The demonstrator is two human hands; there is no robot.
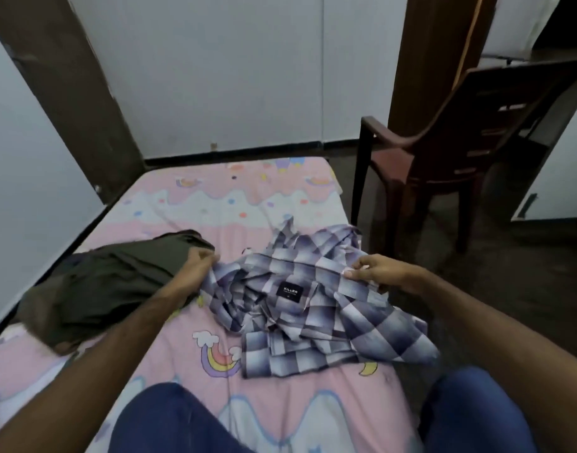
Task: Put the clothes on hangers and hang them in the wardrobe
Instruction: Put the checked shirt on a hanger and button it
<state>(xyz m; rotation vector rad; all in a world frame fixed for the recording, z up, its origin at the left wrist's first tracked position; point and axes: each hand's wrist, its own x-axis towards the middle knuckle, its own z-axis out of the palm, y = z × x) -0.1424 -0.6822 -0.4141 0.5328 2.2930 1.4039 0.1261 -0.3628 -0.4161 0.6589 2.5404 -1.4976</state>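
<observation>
A crumpled blue-and-white checked shirt [313, 308] lies in the middle of the bed, its black neck label facing up. My left hand [198, 266] pinches the shirt's left edge near the collar. My right hand [375, 273] pinches the shirt's right edge, fingers curled on the cloth. A dark olive garment [110, 282] lies bunched on the bed to the left, partly under my left forearm. No hanger is in view.
The bed [215, 204] has a pink sheet with rainbows and clouds. A dark brown plastic chair [460, 152] stands on the floor right of the bed. A brown wooden panel [68, 93] rises at the back left. My knees in blue trousers are at the bottom.
</observation>
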